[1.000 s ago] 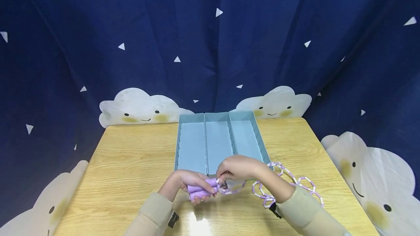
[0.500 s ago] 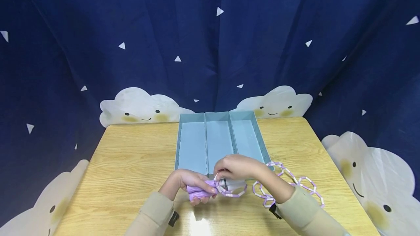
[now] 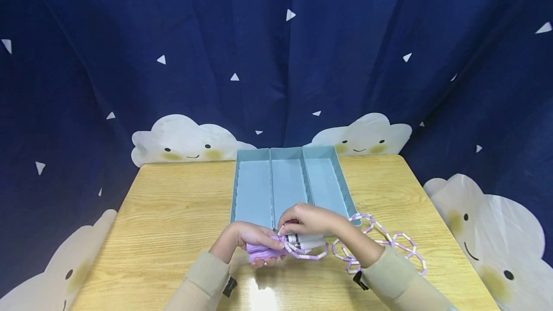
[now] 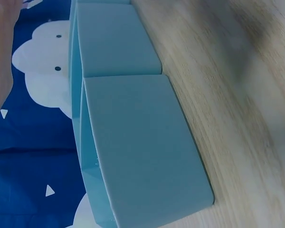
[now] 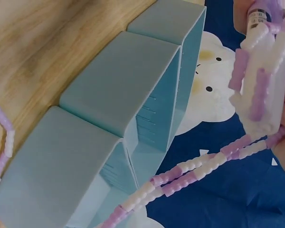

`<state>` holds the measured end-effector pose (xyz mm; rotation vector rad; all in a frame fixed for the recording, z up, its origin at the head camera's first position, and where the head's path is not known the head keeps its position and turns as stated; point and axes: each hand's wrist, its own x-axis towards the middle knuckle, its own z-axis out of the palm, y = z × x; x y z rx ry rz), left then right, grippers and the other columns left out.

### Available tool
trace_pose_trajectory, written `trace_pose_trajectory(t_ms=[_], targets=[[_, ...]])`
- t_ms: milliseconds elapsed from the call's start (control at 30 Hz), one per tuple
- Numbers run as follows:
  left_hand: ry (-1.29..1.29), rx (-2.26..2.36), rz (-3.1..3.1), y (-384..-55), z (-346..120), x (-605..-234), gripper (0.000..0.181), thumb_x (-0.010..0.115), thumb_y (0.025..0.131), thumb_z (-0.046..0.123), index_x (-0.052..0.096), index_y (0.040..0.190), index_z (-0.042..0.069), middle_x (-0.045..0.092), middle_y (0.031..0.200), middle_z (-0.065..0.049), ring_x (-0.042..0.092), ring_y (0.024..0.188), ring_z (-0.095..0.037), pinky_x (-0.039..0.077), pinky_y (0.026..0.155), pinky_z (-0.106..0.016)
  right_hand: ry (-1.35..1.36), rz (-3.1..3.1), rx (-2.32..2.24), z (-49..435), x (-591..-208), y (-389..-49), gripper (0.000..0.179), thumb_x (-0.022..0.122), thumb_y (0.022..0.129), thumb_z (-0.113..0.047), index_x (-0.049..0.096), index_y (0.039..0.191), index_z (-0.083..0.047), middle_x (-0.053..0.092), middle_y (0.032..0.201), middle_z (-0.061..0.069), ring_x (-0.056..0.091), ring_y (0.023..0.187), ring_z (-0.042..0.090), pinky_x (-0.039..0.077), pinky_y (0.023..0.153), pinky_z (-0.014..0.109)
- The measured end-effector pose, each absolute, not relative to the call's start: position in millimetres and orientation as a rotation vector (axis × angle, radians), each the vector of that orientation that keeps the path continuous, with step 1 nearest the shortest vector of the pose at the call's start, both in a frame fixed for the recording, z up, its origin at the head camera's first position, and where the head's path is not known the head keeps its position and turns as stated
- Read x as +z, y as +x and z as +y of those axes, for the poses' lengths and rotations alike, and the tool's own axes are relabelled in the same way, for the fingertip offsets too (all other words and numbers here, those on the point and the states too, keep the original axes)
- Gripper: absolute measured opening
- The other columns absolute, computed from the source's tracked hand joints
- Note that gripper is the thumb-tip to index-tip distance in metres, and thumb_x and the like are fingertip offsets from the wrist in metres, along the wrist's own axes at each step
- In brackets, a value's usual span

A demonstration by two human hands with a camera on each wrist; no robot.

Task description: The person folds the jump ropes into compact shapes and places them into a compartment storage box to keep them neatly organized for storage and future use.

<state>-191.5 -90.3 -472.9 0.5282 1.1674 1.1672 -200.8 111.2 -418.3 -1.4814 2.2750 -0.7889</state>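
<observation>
A beaded jump rope in purple and white is in both hands, above the table's front part. My left hand point(image 3: 248, 236) grips its two purple handles point(image 3: 264, 252) side by side; their pale ends point(image 3: 312, 242) point right. My right hand point(image 3: 306, 219) pinches the beaded cord close to the handles. One loop of cord point(image 3: 317, 256) hangs around the pale ends. More beaded cord point(image 3: 406, 241) lies in loops on the table at right. In the right wrist view, a doubled beaded cord point(image 5: 199, 171) runs down from a pale handle end point(image 5: 266, 95). The right fingertips are partly hidden.
Just beyond the hands stand three light-blue bins side by side, left point(image 3: 254, 191), middle point(image 3: 289, 186) and right point(image 3: 326, 181). They sit on a wooden table point(image 3: 181, 196). A dark blue curtain point(image 3: 194, 85) with clouds surrounds the table.
My right hand has shifted slightly left, drawing the cord at the handles. The cord loop now hangs wider around the pale handle ends, which show more. My left hand stays nearly in place.
</observation>
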Motion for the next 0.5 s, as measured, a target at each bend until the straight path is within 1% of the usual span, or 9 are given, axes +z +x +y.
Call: trace_pose_trajectory(t_ms=[167,367,500], targets=[[0.539,1.17,1.187,-192,-91,-472,0.027,0.036,0.098,0.029,0.048,0.1,0.005,0.052,0.068,-0.001,0.05,0.048,-0.006,0.044,0.044,-0.018,-1.488,2.261,-0.868,111,-425,-201,0.014,0.058,0.089,-0.02,0.069,0.087,-0.011,0.066,0.079,-0.007,0.051,0.065,-0.005,0.048,0.064,0.011],[0.555,1.19,1.236,-192,-91,-470,0.031,0.037,0.098,0.029,0.049,0.101,0.001,0.053,0.068,-0.002,0.049,0.047,-0.006,0.045,0.044,-0.019,-1.496,2.257,-0.934,110,-431,-203,0.015,0.057,0.09,-0.019,0.069,0.089,-0.01,0.067,0.082,-0.005,0.055,0.069,-0.005,0.049,0.067,0.012],[0.56,1.193,1.271,-191,-92,-469,0.036,0.038,0.097,0.035,0.049,0.1,0.001,0.053,0.068,-0.001,0.049,0.047,-0.006,0.045,0.044,-0.019,-1.486,2.273,-0.959,111,-433,-202,0.015,0.057,0.09,-0.016,0.069,0.09,-0.008,0.068,0.083,-0.003,0.056,0.069,-0.004,0.049,0.067,0.012]])
